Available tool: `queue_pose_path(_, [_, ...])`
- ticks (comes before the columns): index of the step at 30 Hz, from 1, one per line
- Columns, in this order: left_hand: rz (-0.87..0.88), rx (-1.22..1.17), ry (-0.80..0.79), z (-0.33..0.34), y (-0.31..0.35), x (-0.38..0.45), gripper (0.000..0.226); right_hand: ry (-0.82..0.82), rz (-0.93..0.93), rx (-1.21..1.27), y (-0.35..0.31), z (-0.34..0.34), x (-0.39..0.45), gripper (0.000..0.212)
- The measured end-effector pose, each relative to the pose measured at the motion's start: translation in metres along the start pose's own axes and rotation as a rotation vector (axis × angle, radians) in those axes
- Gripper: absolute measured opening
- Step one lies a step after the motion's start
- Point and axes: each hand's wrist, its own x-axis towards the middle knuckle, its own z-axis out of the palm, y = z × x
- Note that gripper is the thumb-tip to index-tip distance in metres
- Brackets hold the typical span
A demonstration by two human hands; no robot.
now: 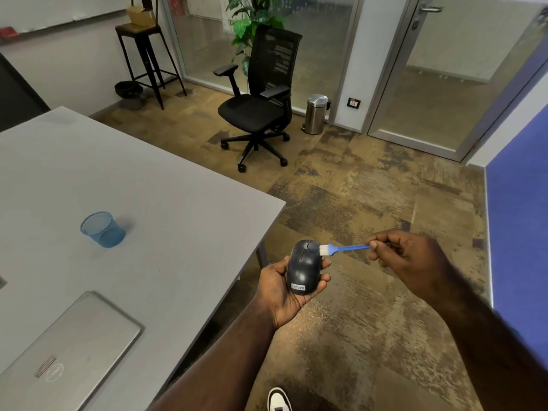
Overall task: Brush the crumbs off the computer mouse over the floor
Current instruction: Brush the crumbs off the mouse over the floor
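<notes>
While the left hand [281,287] cradles the computer mouse [304,266] palm-up, fingers wrapped under its sides, the body sits just past the surface's right edge, above the floor [370,336], so I'd guess loosened crumbs drop onto carpet rather than the surface [154,188]. A small white label at the mouse's near end reads "Lenovo". The right hand [406,258] pinches the far end of a thin blue brush [344,249], whose white bristles touch the mouse's front right shoulder beside the wheel. Nearer the surface's front edge lies a closed silver laptop [77,345]; its logo is too faint to read. Farther in stands a blue mesh cup [102,229]. Beyond, a black office chair [261,105] waits.
</notes>
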Motion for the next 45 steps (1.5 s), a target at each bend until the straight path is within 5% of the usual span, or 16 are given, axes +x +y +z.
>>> queue_pose_path(2, [0.003, -0.004, 0.021, -0.002, 0.000, 0.001, 0.059, -0.093, -0.001, 0.024, -0.001, 0.003, -0.001, 0.018])
queue_pose_path(7, [-0.019, -0.039, -0.009, -0.004, 0.003, -0.001, 0.059, 0.037, -0.032, -0.029, -0.002, 0.004, 0.004, 0.018])
queue_pose_path(14, [0.025, -0.107, 0.056, -0.007, 0.008, -0.001, 0.051, -0.293, -0.081, 0.015, -0.009, 0.000, -0.003, 0.023])
queue_pose_path(21, [-0.034, -0.003, 0.053, -0.003, 0.013, -0.002, 0.052, -0.013, -0.132, -0.089, -0.012, 0.004, 0.002, 0.019])
queue_pose_path(27, [0.043, -0.047, 0.111, -0.003, 0.017, -0.003, 0.038, -0.178, -0.188, -0.048, -0.014, 0.006, -0.001, 0.024])
queue_pose_path(31, [-0.026, 0.020, 0.053, -0.002, 0.018, -0.006, 0.050, 0.083, -0.130, -0.112, -0.012, 0.005, 0.007, 0.024])
queue_pose_path(36, [-0.036, 0.038, 0.020, -0.001, 0.019, -0.004, 0.051, -0.074, -0.154, -0.026, -0.014, 0.010, 0.007, 0.022])
queue_pose_path(41, [-0.044, 0.046, 0.019, -0.003, 0.019, -0.003, 0.052, 0.098, -0.057, -0.140, -0.009, 0.011, 0.014, 0.016])
queue_pose_path(45, [-0.053, 0.057, 0.003, -0.002, 0.021, -0.003, 0.054, -0.025, -0.054, -0.025, -0.014, 0.012, 0.010, 0.014])
